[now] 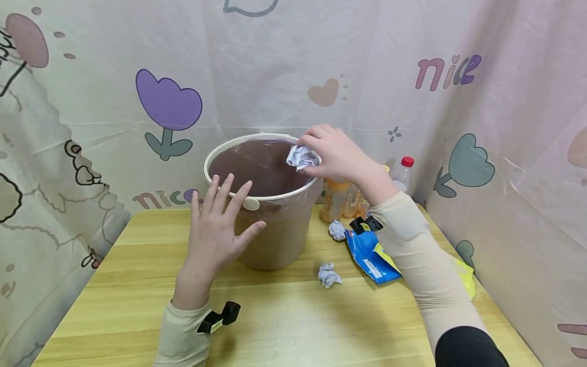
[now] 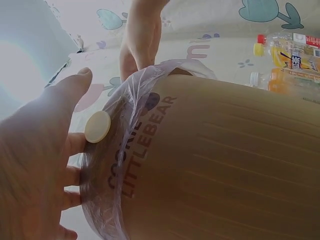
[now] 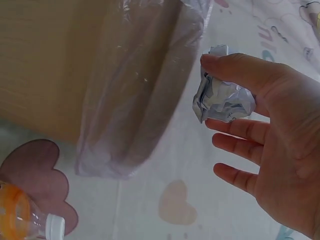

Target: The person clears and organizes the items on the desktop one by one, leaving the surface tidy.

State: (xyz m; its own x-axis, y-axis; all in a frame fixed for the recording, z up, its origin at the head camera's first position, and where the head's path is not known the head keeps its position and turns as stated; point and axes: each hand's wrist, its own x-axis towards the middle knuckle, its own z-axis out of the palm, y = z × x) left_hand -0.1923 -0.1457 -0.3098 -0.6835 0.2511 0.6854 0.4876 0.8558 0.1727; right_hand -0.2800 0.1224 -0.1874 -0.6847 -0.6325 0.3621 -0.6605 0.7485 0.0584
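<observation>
A brown trash can (image 1: 279, 239) with a pale rim and a thin plastic liner (image 2: 131, 107) stands on the table. Over the right side of its rim, my right hand (image 1: 337, 153) pinches a crumpled paper ball (image 1: 302, 157) between thumb and fingers. The same paper ball (image 3: 222, 97) shows printed marks in the right wrist view. My left hand (image 1: 215, 232) is spread at the near left of the can, fingers straight, fingertips right at the rim beside a round cream button (image 1: 251, 204).
Right of the can lie two more paper balls, one (image 1: 329, 275) in front and one (image 1: 337, 230) farther back. A blue wrapper (image 1: 372, 257) and a yellow wrapper (image 1: 465, 278) lie partly under the right arm. Several plastic bottles (image 1: 337, 199) stand behind. A printed curtain (image 1: 257, 66) backs the table.
</observation>
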